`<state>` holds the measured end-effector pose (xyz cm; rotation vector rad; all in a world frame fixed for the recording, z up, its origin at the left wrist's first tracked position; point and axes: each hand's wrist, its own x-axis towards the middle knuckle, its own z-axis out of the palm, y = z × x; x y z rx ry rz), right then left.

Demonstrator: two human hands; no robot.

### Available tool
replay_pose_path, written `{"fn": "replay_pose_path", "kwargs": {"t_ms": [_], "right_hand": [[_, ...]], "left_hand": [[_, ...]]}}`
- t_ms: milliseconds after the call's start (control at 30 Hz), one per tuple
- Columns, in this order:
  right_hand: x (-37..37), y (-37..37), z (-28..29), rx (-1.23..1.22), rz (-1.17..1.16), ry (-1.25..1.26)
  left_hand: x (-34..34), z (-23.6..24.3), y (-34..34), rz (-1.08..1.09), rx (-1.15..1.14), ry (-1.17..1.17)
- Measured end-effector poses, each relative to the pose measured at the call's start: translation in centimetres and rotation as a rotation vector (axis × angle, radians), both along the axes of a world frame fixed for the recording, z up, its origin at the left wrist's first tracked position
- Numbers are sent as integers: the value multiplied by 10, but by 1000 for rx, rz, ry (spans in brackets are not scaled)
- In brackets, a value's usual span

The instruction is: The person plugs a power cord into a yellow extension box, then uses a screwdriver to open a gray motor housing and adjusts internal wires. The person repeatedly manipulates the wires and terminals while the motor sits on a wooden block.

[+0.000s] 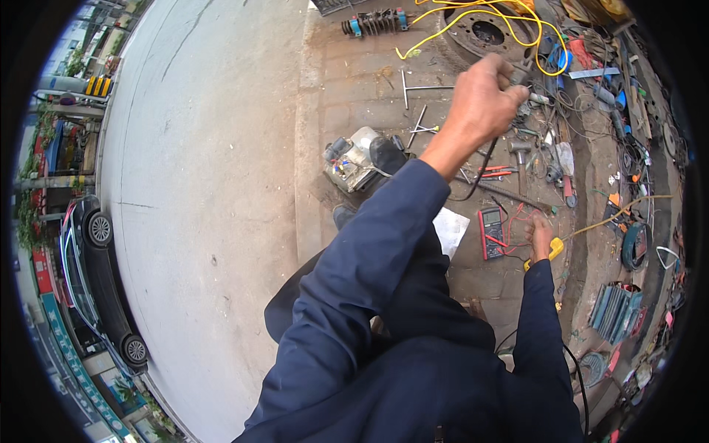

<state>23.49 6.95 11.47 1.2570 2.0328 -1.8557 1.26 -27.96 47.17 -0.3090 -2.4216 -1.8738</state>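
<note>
My left hand (pixel 484 100) reaches far forward over the tools, its thumb and fingers closed around a small dark grey piece (pixel 521 74) whose kind I cannot make out. A black cable (pixel 484 168) loops down below that wrist. Lower and to the right, my right hand (pixel 541 235) is near the ground with its fingers drawn together; what they pinch is too small to tell. Just left of it lies a red-and-black multimeter (pixel 492 232), with thin red test leads (pixel 515 216) running toward the fingers. Beside my right wrist is a yellow block (pixel 555 247) with a tan cord.
A grey metal machine part (pixel 357 164) sits by my foot. Ahead lie T-handle wrenches (pixel 428 88), a round metal plate (pixel 484 33) and a yellow cord (pixel 543 33). Red-handled pliers (pixel 498 172) and a hammer (pixel 521 151) lie between my hands. Tools clutter the right; a car (pixel 96 288) stands across the road.
</note>
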Motion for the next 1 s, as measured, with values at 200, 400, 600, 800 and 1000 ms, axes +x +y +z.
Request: {"fn": "replay_pose_path", "kwargs": {"t_ms": [200,400,600,800,1000], "right_hand": [[-94,-186,252,-249,615,684],[-121,-222,278,90,647,686],[-149,-200,262,134,580,674],[-153,-196,265,228,578,577],[-145,-195,268,174,579,542]], "left_hand": [[21,-3,13,-24,-52,-9],[41,-34,-73,-3,-7,-27],[78,-70,-251,495,36,-525],[137,-83,-362,756,-24,-647],[148,-161,-391,849,-272,-814]]}}
